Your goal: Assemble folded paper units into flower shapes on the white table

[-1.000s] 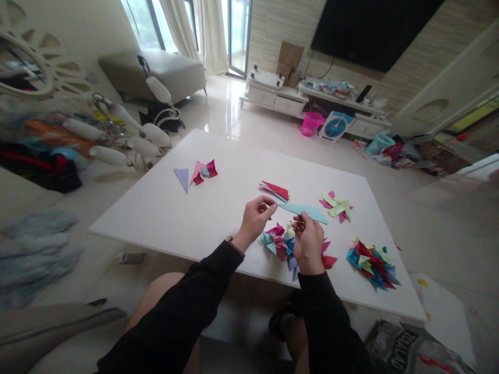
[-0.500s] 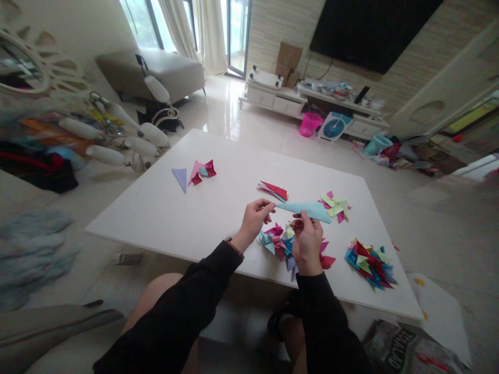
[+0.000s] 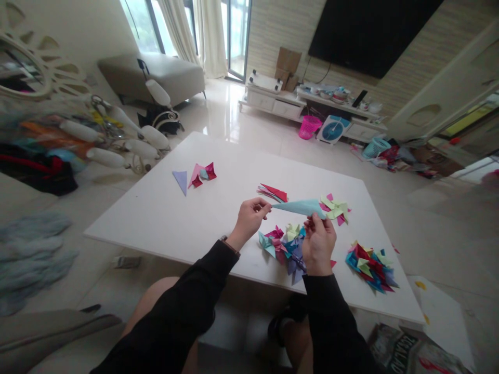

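Observation:
A light blue folded paper point(image 3: 298, 207), long and tapering to a point, is held level above the white table point(image 3: 156, 218). My left hand point(image 3: 251, 215) pinches its narrow tip, and my right hand point(image 3: 320, 239) grips the wide end between thumb and fingers. Just beyond it lies a stack of narrow folded papers point(image 3: 275, 192) with a red one on top. Below and partly behind my right hand is a cluster of folded paper pieces point(image 3: 276, 243) in several colours. A light green and pink folded paper piece point(image 3: 336, 208) lies to the right of the held paper.
A mixed pile of folded paper point(image 3: 370, 266) sits near the table's right edge. At the far left lie a lavender paper triangle point(image 3: 180, 181) and small pink and magenta folded pieces point(image 3: 202, 174). A hanging lamp point(image 3: 144, 148) with white shades shows beyond the left edge.
My right hand has shifted right and slightly up along the light blue paper, to its wide end. My left hand has moved slightly left, still pinching the tip.

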